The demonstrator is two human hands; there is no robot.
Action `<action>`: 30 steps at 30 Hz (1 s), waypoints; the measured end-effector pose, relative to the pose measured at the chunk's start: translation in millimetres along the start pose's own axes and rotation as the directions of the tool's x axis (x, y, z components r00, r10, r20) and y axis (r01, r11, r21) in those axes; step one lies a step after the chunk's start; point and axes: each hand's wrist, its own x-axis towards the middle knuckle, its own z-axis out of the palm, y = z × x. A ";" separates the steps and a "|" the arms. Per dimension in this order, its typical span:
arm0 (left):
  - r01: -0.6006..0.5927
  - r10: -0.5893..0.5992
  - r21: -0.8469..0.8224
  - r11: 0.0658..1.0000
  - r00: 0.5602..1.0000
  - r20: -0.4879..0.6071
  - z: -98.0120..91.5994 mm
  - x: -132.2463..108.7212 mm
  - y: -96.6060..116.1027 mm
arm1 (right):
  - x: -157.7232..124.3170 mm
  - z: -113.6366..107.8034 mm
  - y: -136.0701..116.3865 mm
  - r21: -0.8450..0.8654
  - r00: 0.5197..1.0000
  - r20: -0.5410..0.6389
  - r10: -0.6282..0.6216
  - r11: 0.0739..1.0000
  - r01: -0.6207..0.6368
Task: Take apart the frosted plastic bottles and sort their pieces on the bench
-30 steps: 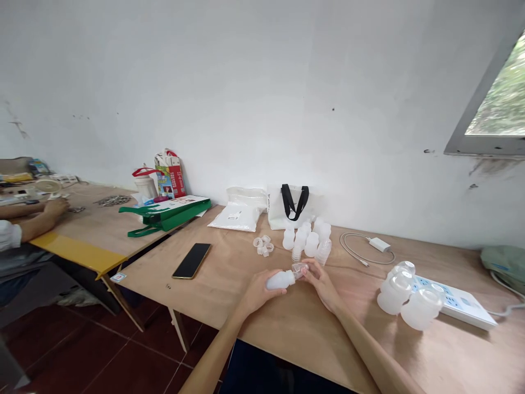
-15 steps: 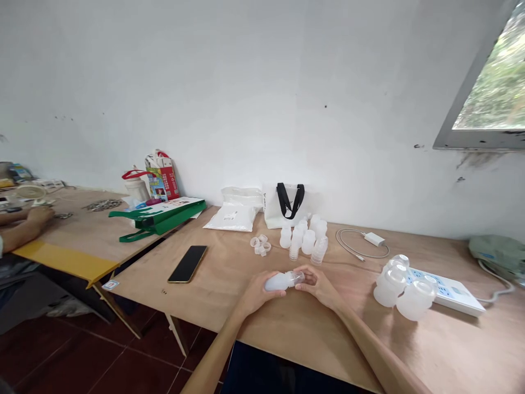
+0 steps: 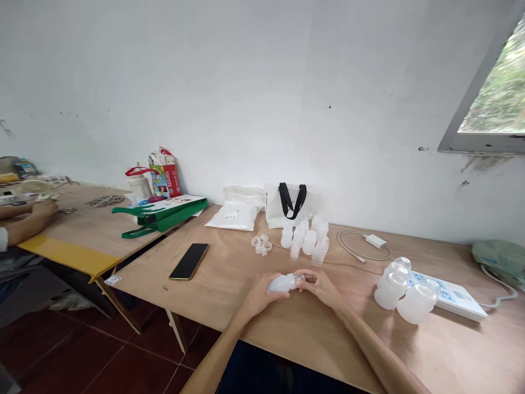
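My left hand (image 3: 260,294) is wrapped round the body of a frosted white plastic bottle (image 3: 279,283), which lies sideways above the front of the table. A clear cap (image 3: 297,280) covers the bottle's neck, and my right hand (image 3: 318,285) pinches it between thumb and fingers. Beyond the hands stand several frosted bottles (image 3: 309,242) with some clear caps (image 3: 320,251) in front of them. White plastic rings (image 3: 261,244) lie in a loose group left of these. At the right, several bottles with clear caps (image 3: 416,301) stand together.
A black phone (image 3: 189,261) lies to the left. Along the wall are a white plastic package (image 3: 233,216) and a white bag with black handles (image 3: 274,210). A power strip (image 3: 459,303) and a cable with adapter (image 3: 375,241) lie right. A co-worker's arm (image 3: 30,224) rests on the left table.
The fingers of my right hand have closed further over the clear cap. Both hands still hold the bottle and cap. The whole view has shifted slightly.
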 end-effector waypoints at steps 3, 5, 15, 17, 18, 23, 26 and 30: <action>-0.010 0.009 0.010 1.000 1.000 0.016 -0.1 0.5 1.7 | 1.4 2.5 -0.4 -0.006 1.000 0.006 0.026 1.000 -0.026; -0.010 0.009 0.007 1.000 1.000 0.010 -0.5 -0.3 2.5 | 1.0 5.8 -1.3 0.030 1.000 -0.005 0.027 0.999 -0.027; -0.027 0.035 -0.159 0.987 0.998 0.053 -3.1 -6.2 6.5 | -4.2 20.3 -2.7 0.140 0.997 -0.060 -0.039 0.989 0.047; -0.050 0.058 -0.103 0.993 0.995 0.075 -1.3 -7.1 6.2 | -3.9 20.3 -1.9 0.209 0.998 -0.067 -0.018 0.977 0.031; -0.060 0.065 -0.062 0.996 0.994 0.090 0.1 -7.8 5.9 | -3.8 20.2 -1.4 0.234 0.997 -0.070 -0.006 0.972 0.023; -0.168 0.157 0.118 0.979 0.983 0.096 11.7 -12.1 3.8 | -4.2 21.9 1.8 0.199 0.999 0.020 -0.029 0.980 0.024; -0.186 0.175 0.191 0.964 0.982 0.072 17.7 -13.2 1.6 | -4.7 24.3 1.9 0.127 0.999 0.038 -0.031 0.992 0.026; -0.191 0.184 0.244 0.951 0.981 0.055 21.1 -12.0 -5.2 | -3.8 24.2 -0.2 -0.098 0.998 -0.025 -0.051 0.994 0.048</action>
